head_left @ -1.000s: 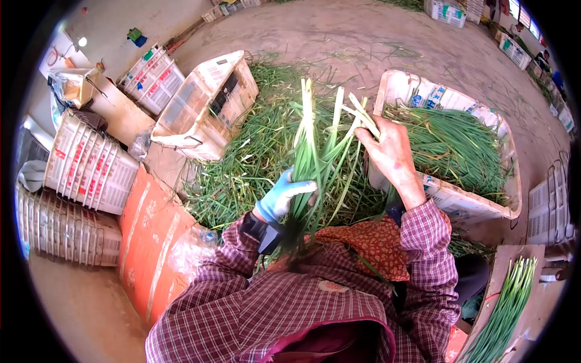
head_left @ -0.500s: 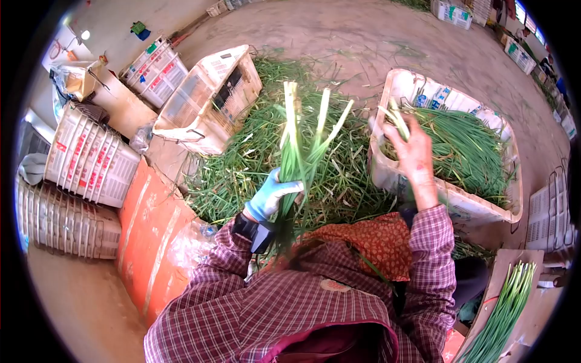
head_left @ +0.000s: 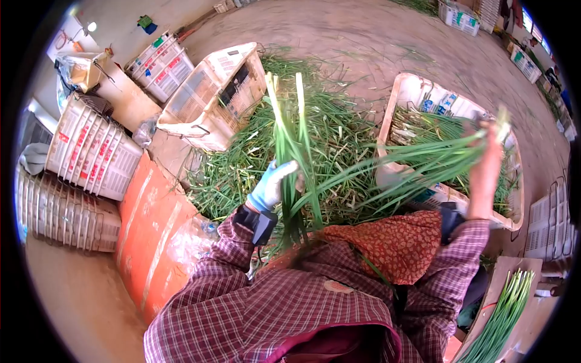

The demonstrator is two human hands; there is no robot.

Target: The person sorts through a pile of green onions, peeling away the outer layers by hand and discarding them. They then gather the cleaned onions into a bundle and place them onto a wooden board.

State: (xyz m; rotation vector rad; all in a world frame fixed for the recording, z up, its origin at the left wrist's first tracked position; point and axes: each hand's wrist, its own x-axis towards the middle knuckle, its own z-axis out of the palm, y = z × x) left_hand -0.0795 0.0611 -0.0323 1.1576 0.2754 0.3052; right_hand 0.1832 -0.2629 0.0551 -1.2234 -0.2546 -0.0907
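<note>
My left hand (head_left: 273, 184), in a light blue and white glove, is closed around an upright bunch of chives (head_left: 289, 136), pale stem ends on top and green leaves hanging below. My bare right hand (head_left: 489, 154), blurred by motion, grips other chives (head_left: 433, 163) near their pale ends, at the right side of the white crate (head_left: 511, 222). Their long leaves trail leftward across the crate, toward the bunch in my left hand. More chives (head_left: 417, 124) lie inside that crate. Beneath both hands spreads a heap of loose green leaves (head_left: 236, 175).
A white crate (head_left: 209, 91) leans beyond the heap, with stacked crates (head_left: 94, 148) at left beside an orange-red panel (head_left: 151, 233). At lower right, a bundle of chives (head_left: 499, 314) lies on a board (head_left: 525, 266). Farther crates (head_left: 458, 18) stand at the back right.
My right hand has swung right, from the crate's left side to its right side, drawing long chives out sideways. The bunch in my left hand looks thinner, with fewer pale ends showing.
</note>
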